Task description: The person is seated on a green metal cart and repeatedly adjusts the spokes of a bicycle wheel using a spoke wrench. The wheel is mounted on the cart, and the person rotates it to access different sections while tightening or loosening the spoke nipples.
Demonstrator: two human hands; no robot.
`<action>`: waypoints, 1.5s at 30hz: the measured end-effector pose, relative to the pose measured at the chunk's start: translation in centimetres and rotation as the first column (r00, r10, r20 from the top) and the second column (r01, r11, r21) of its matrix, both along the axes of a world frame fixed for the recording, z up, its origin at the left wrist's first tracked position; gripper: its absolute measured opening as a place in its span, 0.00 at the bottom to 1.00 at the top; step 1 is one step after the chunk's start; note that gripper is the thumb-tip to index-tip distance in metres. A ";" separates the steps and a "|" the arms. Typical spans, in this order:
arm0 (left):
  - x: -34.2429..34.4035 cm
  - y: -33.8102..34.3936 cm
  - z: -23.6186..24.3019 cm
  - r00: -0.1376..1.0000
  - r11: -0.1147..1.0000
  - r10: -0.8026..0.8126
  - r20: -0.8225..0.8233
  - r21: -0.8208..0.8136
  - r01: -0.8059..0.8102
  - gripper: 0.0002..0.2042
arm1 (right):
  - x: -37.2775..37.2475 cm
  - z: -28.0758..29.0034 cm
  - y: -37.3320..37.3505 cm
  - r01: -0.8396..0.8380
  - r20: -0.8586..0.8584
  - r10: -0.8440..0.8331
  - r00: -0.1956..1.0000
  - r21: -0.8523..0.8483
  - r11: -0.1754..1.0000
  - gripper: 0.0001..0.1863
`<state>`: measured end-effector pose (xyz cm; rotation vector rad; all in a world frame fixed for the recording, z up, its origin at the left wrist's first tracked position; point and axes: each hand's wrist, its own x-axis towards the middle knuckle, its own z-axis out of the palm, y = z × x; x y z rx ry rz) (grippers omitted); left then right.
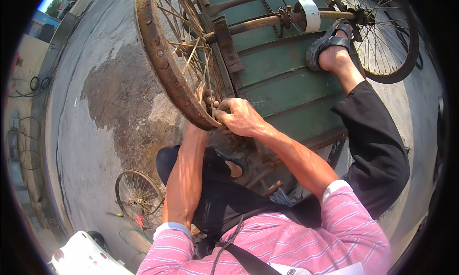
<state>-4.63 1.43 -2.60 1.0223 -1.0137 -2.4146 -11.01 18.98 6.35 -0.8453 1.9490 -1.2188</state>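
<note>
A rusty bare wheel rim (160,55) stands tilted in front of me, with thin spokes (193,55) running in toward its axle. My left hand (206,100) reaches past the rim's lower edge, its fingers curled among the spokes and partly hidden by them. Close beside it, my right hand (239,117) is closed, thumb and fingers pinched at a spoke's end by the inside of the rim. The wheel sits at the left side of a green slatted cart bed (282,74).
A rusty axle (258,25) with a chain (272,12) and a white curved band (308,12) crosses the cart. Far right is a tyred wheel (389,40), near my sandalled foot (332,50). A smaller spoked wheel (138,191) and a white scooter-like body (86,256) are lower left.
</note>
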 end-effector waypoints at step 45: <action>0.9 0.8 6.5 0.953 0.860 -0.199 0.231 -0.425 0.282 0.33 | -2.3 -0.7 -2.1 -0.150 0.012 0.150 0.989 0.018 0.988 0.33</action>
